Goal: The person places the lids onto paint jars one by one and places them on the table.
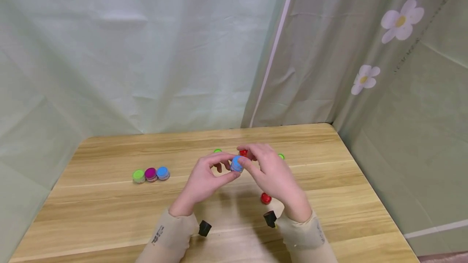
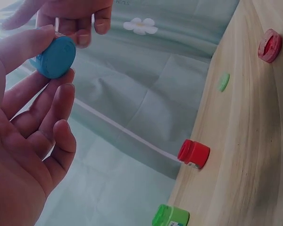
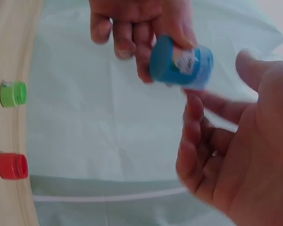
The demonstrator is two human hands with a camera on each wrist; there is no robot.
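My left hand [image 1: 204, 177] pinches a small blue jar [image 1: 236, 164] between thumb and fingers, up above the table. In the right wrist view, the jar [image 3: 184, 63] lies on its side, with a pale printed label partly covered by the left thumb. My right hand [image 1: 272, 171] is at the jar's other end; its thumb stands apart from the jar and its fingertips are close below it [image 3: 203, 122]. Beyond the hands are a red jar [image 2: 195, 154] and a green jar [image 2: 172, 215]. A round red lid [image 1: 266, 198] lies under the right wrist.
On the left of the wooden table [image 1: 98, 198], three small jars with green [image 1: 139, 175], purple [image 1: 151, 174] and blue [image 1: 163, 173] tops stand in a row. A green lid [image 1: 281, 156] lies past the right hand. Curtains [image 1: 183, 52] hang behind the table and along its right.
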